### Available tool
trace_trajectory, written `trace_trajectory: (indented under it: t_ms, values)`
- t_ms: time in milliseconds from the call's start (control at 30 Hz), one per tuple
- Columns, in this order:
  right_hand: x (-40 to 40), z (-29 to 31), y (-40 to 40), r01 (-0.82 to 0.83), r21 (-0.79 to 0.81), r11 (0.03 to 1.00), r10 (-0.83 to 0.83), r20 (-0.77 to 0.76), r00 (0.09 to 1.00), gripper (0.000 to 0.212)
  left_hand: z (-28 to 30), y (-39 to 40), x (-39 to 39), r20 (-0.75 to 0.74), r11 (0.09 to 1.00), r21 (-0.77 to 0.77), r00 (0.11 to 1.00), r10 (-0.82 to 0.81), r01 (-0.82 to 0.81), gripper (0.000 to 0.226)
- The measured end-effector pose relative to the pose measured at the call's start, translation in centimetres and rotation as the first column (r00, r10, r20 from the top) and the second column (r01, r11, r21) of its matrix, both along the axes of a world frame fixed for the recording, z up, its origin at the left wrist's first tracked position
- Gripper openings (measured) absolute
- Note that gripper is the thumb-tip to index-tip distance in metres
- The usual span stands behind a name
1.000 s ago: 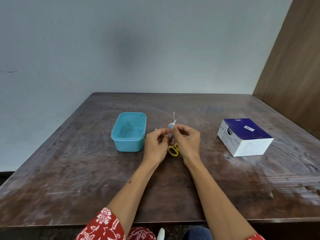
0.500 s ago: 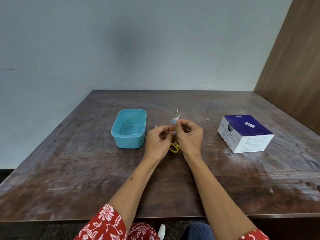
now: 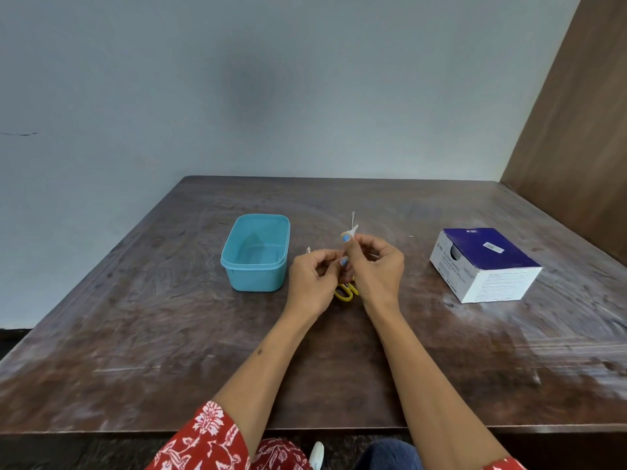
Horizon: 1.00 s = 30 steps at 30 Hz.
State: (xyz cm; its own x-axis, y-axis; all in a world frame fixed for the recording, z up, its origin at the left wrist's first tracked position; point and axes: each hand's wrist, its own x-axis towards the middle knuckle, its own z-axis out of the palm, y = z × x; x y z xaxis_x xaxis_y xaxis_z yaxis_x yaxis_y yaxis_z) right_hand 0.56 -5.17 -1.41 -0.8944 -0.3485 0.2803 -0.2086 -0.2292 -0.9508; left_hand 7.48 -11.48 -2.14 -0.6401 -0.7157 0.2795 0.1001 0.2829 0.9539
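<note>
Your right hand [image 3: 376,269] holds the small white cone-shaped piece [image 3: 350,230] up above the dark wooden counter [image 3: 203,334], with its thin stem pointing upward. The grip is a fingertip pinch at the piece's base, which leaves the stem free and in your sight. Your left hand [image 3: 312,278] sits close against the right, fingers curled inward, likely to steady or work the lower end. I cannot tell whether that grip closes on anything, though a white scrap [image 3: 308,249] shows just past its knuckles. The yellow-handled scissors [image 3: 344,292] lie on the counter directly beneath both hands, within reach for a cut. The open light-blue plastic tub [image 3: 256,279] stands just to the left, probably placed to receive finished pieces. The purple-and-white cardboard box [image 3: 488,266] rests well apart on the right and is likely the supply.
</note>
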Motion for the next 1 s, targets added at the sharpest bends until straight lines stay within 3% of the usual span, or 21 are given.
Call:
trace_trajectory:
  t_ms: [133,467,700,867,1000]
  values:
    - [0.3,-0.13,-0.21,-0.064,0.072,0.995,0.066,-0.029,0.997,0.014,0.05,-0.17,0.23,-0.011,0.998,-0.034,0.999,0.053,-0.054,0.02]
    - [-0.45,-0.5,-0.47,0.08,0.024,0.996,-0.079,-0.044,0.996,0.014,0.21,0.32,0.25,0.004,0.997,0.04,0.998,-0.061,0.061,0.013]
    - [0.11,-0.55,-0.34,-0.034,0.103,0.994,0.044,-0.09,0.995,0.008,0.23,-0.15,0.22,-0.007,1.0,0.028,1.0,0.008,-0.008,0.018]
    - [0.16,-0.2,-0.05,-0.002,0.04,0.999,0.005,-0.056,0.998,0.005,0.26,0.09,0.29,0.017,1.0,-0.013,1.0,-0.008,0.008,0.019]
    - [0.43,-0.14,-0.13,-0.074,0.071,0.995,0.078,-0.049,0.996,0.005,0.06,-0.23,0.24,0.009,0.998,-0.027,0.998,0.055,-0.055,0.018]
